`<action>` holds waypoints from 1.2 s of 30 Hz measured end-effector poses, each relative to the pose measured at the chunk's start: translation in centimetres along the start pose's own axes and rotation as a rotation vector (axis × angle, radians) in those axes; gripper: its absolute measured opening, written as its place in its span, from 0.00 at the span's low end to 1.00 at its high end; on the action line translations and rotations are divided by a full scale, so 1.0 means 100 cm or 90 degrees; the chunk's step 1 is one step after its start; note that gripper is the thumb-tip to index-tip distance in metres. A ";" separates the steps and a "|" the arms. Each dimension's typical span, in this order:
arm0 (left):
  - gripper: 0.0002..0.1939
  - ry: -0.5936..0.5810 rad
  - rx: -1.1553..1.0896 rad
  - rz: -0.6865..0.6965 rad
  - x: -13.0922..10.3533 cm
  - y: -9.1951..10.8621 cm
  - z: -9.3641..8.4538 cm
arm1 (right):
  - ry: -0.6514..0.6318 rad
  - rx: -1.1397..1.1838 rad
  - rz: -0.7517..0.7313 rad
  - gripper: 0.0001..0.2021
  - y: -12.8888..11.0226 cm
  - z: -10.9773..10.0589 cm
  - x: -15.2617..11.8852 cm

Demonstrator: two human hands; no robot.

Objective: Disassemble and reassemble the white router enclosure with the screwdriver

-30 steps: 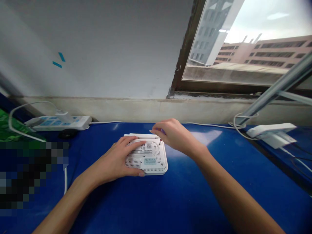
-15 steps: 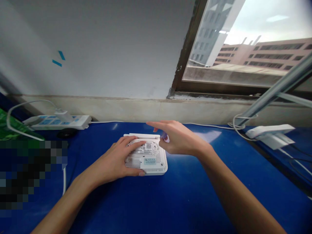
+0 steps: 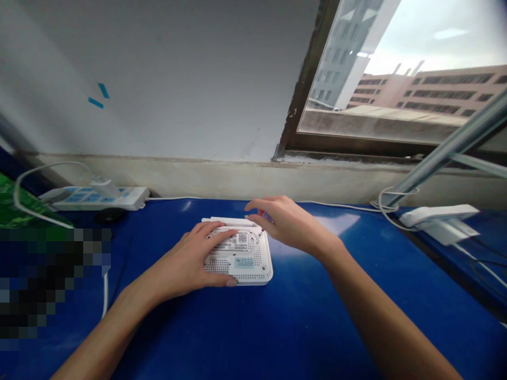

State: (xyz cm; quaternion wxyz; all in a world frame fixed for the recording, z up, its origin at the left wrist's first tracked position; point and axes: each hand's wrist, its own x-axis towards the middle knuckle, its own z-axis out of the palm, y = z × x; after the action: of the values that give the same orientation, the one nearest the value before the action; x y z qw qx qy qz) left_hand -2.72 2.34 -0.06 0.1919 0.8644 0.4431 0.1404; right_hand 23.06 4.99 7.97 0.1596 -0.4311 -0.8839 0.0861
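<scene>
A white square device (image 3: 257,266) lies on the blue table with its vented, labelled underside up and white bars along its far edge. My left hand (image 3: 194,256) grips its left part, fingers spread over the labels and thumb along the near edge. Above the device's far right corner is my right hand (image 3: 289,224), its fingers curled round a small purplish tool (image 3: 268,216). Most of that tool is hidden by the fingers; a dark end shows near the corner screw hole.
A white power strip (image 3: 129,198) with a plug sits at the back left, beside a black round object (image 3: 110,215) and green material (image 3: 13,203). White adapters (image 3: 443,219) and cables lie by a metal pole (image 3: 443,150) at the right.
My right hand has turned slightly, and its thumb has moved up and left, closer to the index finger. My left hand and the device stay in place.
</scene>
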 end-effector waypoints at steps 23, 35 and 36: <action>0.45 -0.014 0.019 -0.007 0.000 -0.001 0.001 | -0.016 0.142 0.014 0.22 0.017 0.002 0.002; 0.45 -0.028 0.025 -0.015 0.000 -0.001 0.001 | -0.048 0.291 0.046 0.23 0.021 -0.010 -0.001; 0.45 -0.028 0.024 -0.012 0.001 -0.001 0.000 | -0.039 0.294 0.049 0.23 0.020 -0.013 -0.002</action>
State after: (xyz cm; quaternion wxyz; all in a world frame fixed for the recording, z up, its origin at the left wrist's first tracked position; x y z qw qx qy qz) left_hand -2.71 2.42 -0.12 0.1864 0.8664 0.4498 0.1110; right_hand 25.10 6.05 8.61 0.2237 -0.4134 -0.8281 0.3054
